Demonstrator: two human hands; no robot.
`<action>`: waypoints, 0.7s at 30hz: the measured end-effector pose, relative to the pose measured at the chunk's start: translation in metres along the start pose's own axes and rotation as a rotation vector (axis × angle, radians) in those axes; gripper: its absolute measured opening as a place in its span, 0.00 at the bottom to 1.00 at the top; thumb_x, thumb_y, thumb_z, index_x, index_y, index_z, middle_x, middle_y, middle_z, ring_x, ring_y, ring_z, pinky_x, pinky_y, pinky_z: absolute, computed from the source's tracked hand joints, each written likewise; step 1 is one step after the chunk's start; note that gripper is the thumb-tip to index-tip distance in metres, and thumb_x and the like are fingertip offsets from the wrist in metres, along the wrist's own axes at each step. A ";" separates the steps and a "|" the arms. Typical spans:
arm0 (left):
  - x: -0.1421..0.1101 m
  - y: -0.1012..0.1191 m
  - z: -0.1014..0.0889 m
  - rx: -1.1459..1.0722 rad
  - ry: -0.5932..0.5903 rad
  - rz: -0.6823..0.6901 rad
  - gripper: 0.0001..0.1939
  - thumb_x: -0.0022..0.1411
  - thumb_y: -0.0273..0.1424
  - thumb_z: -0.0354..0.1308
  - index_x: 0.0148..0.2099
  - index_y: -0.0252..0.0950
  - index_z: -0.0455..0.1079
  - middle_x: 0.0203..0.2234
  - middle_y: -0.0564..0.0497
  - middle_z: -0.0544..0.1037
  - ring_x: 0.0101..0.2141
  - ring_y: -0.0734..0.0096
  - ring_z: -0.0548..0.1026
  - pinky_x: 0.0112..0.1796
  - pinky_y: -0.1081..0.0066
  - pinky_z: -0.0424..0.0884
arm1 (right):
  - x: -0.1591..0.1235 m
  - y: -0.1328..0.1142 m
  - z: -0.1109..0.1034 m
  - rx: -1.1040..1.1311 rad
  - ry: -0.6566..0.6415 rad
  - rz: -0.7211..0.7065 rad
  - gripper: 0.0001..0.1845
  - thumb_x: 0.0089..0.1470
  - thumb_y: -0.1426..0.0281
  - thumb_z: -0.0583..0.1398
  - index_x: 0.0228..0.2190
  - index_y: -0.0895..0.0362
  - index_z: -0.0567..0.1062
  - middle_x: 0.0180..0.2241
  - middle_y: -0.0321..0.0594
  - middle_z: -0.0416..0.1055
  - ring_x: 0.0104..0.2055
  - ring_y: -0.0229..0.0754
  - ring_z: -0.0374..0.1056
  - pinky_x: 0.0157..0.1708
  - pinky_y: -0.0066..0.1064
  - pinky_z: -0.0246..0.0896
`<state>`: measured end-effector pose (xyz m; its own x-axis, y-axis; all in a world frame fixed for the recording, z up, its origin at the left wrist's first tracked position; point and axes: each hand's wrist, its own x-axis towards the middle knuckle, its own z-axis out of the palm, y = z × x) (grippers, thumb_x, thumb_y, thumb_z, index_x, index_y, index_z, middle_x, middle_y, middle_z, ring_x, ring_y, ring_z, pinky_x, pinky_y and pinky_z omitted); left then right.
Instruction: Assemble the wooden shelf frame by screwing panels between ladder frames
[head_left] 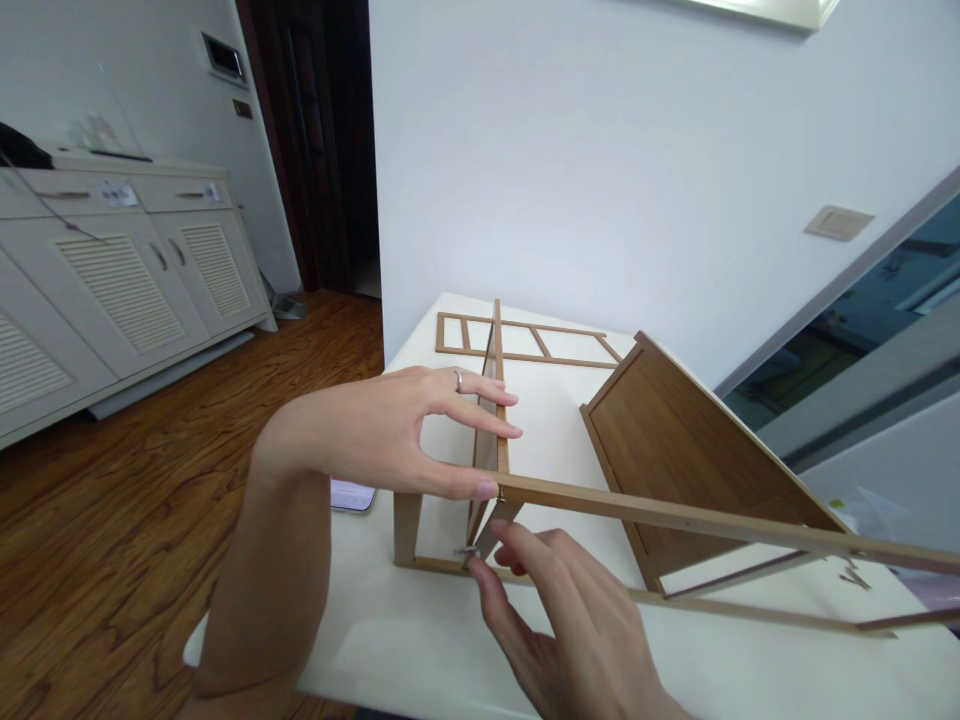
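Wooden frame (pixel 600 503): seeming light, stiff; rails (pixel 720 523) offering holds. Left hand (pixel 401 425): resting spread-fingered atop. Right hand (pixel 566 610): curling below, hold unclear.

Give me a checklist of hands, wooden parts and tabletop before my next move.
1. Left hand at the wooden frame: ok, thumb at its near corner.
2. Right hand at the small metal piece: ok, fingertips close by.
3. Metal piece firmly gripped: cannot tell, too small.
4. Ladder-shaped frame flat on the table: ok, beyond both hands.
5. Phone off the table: not ok, lying there partly hidden.
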<state>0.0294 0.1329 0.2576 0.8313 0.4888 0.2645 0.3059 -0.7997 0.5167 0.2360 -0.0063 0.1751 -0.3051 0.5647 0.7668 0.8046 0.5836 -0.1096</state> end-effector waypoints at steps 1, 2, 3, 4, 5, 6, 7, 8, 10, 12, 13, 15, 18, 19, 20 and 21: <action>0.000 0.000 0.000 0.000 0.001 -0.002 0.23 0.63 0.47 0.69 0.59 0.52 0.79 0.67 0.53 0.73 0.64 0.59 0.74 0.66 0.67 0.65 | -0.001 0.000 -0.001 0.016 0.002 -0.005 0.08 0.68 0.77 0.60 0.48 0.59 0.72 0.28 0.35 0.75 0.28 0.36 0.71 0.32 0.28 0.67; 0.000 0.000 0.000 0.001 0.001 -0.004 0.23 0.63 0.47 0.69 0.59 0.53 0.79 0.67 0.53 0.73 0.64 0.60 0.74 0.65 0.67 0.65 | -0.003 0.001 -0.001 0.039 -0.010 -0.010 0.09 0.68 0.79 0.60 0.49 0.59 0.72 0.30 0.35 0.76 0.28 0.36 0.72 0.33 0.28 0.67; 0.001 0.000 -0.001 0.002 0.001 -0.004 0.23 0.63 0.47 0.69 0.59 0.53 0.79 0.67 0.53 0.73 0.64 0.60 0.74 0.65 0.67 0.64 | -0.005 0.002 -0.001 0.066 -0.037 -0.015 0.10 0.68 0.80 0.58 0.49 0.59 0.72 0.32 0.37 0.77 0.30 0.36 0.72 0.34 0.28 0.68; 0.001 0.000 -0.001 0.004 0.001 -0.003 0.23 0.64 0.47 0.69 0.60 0.52 0.79 0.66 0.54 0.73 0.64 0.61 0.73 0.66 0.68 0.64 | -0.009 0.003 -0.001 0.090 -0.076 -0.021 0.11 0.68 0.81 0.57 0.49 0.59 0.72 0.34 0.38 0.77 0.32 0.37 0.73 0.36 0.28 0.69; 0.001 0.001 -0.001 0.005 0.001 0.002 0.23 0.64 0.47 0.69 0.60 0.52 0.79 0.66 0.54 0.73 0.64 0.61 0.73 0.66 0.68 0.63 | -0.014 0.003 -0.001 0.105 -0.124 -0.027 0.12 0.68 0.81 0.56 0.50 0.59 0.72 0.36 0.40 0.78 0.33 0.38 0.73 0.36 0.28 0.69; 0.001 0.001 -0.002 0.005 0.001 0.009 0.23 0.64 0.47 0.69 0.59 0.51 0.79 0.66 0.53 0.74 0.64 0.61 0.73 0.66 0.69 0.63 | -0.021 0.003 0.001 0.114 -0.171 -0.032 0.12 0.69 0.80 0.55 0.50 0.60 0.72 0.37 0.42 0.78 0.34 0.39 0.74 0.36 0.29 0.70; 0.001 0.002 -0.003 0.006 0.000 0.013 0.23 0.64 0.47 0.69 0.59 0.50 0.79 0.66 0.53 0.74 0.64 0.61 0.73 0.66 0.69 0.63 | -0.030 0.002 0.004 0.122 -0.208 -0.042 0.12 0.69 0.80 0.54 0.50 0.60 0.73 0.38 0.43 0.78 0.35 0.39 0.74 0.36 0.29 0.70; 0.001 0.002 -0.003 0.007 -0.002 0.013 0.23 0.64 0.47 0.69 0.60 0.50 0.79 0.66 0.52 0.74 0.64 0.61 0.73 0.66 0.69 0.63 | -0.040 0.000 0.009 0.127 -0.238 -0.055 0.13 0.69 0.80 0.54 0.50 0.60 0.73 0.38 0.44 0.78 0.36 0.40 0.75 0.36 0.29 0.71; 0.001 0.004 -0.004 0.011 -0.013 0.007 0.23 0.64 0.47 0.69 0.59 0.49 0.80 0.66 0.52 0.74 0.64 0.61 0.73 0.66 0.68 0.63 | -0.061 -0.003 0.021 0.157 -0.302 -0.091 0.15 0.68 0.79 0.55 0.52 0.60 0.74 0.42 0.47 0.80 0.40 0.41 0.77 0.40 0.29 0.74; 0.001 0.005 -0.005 0.017 -0.024 0.003 0.23 0.64 0.47 0.69 0.59 0.48 0.79 0.66 0.53 0.74 0.65 0.61 0.72 0.66 0.67 0.63 | -0.080 -0.005 0.036 0.157 -0.427 -0.145 0.19 0.68 0.75 0.57 0.58 0.55 0.73 0.55 0.51 0.77 0.54 0.48 0.76 0.48 0.35 0.76; 0.001 0.005 -0.006 0.021 -0.025 0.005 0.23 0.65 0.47 0.69 0.60 0.48 0.79 0.66 0.53 0.73 0.66 0.61 0.71 0.66 0.67 0.63 | -0.087 -0.006 0.043 0.152 -0.482 -0.143 0.21 0.68 0.73 0.59 0.60 0.54 0.72 0.60 0.51 0.75 0.58 0.50 0.74 0.51 0.38 0.76; 0.002 0.005 -0.006 0.030 -0.021 0.017 0.23 0.65 0.46 0.68 0.60 0.48 0.79 0.66 0.53 0.73 0.66 0.61 0.71 0.66 0.68 0.63 | -0.095 -0.007 0.057 0.143 -0.558 -0.140 0.23 0.69 0.70 0.60 0.63 0.54 0.71 0.64 0.52 0.71 0.62 0.52 0.72 0.54 0.42 0.75; 0.002 0.005 -0.006 0.031 -0.017 0.037 0.22 0.65 0.44 0.69 0.59 0.47 0.80 0.66 0.53 0.74 0.66 0.62 0.71 0.66 0.68 0.64 | -0.092 -0.015 0.073 0.174 -0.598 -0.180 0.25 0.68 0.72 0.60 0.64 0.58 0.69 0.62 0.52 0.72 0.58 0.50 0.73 0.56 0.42 0.74; 0.002 0.004 -0.006 0.030 -0.018 0.042 0.22 0.65 0.44 0.69 0.59 0.47 0.80 0.66 0.53 0.74 0.66 0.62 0.71 0.66 0.68 0.64 | -0.088 -0.020 0.079 0.199 -0.610 -0.196 0.25 0.68 0.72 0.60 0.64 0.59 0.69 0.61 0.51 0.74 0.56 0.49 0.74 0.56 0.41 0.74; 0.002 0.004 -0.006 0.029 -0.019 0.047 0.22 0.65 0.44 0.69 0.59 0.47 0.79 0.66 0.53 0.74 0.66 0.63 0.71 0.66 0.68 0.64 | -0.084 -0.025 0.085 0.223 -0.621 -0.204 0.24 0.68 0.71 0.60 0.63 0.60 0.69 0.60 0.51 0.75 0.55 0.48 0.74 0.55 0.39 0.74; 0.002 0.004 -0.006 0.030 -0.020 0.050 0.22 0.65 0.44 0.69 0.59 0.47 0.79 0.66 0.53 0.73 0.66 0.63 0.71 0.66 0.68 0.64 | -0.079 -0.031 0.091 0.243 -0.632 -0.202 0.23 0.69 0.69 0.61 0.62 0.60 0.69 0.58 0.50 0.75 0.54 0.48 0.73 0.54 0.39 0.74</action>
<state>0.0296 0.1329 0.2648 0.8550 0.4411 0.2727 0.2773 -0.8332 0.4784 0.1892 -0.0158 0.0601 -0.7331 0.6193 0.2811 0.5872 0.7849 -0.1980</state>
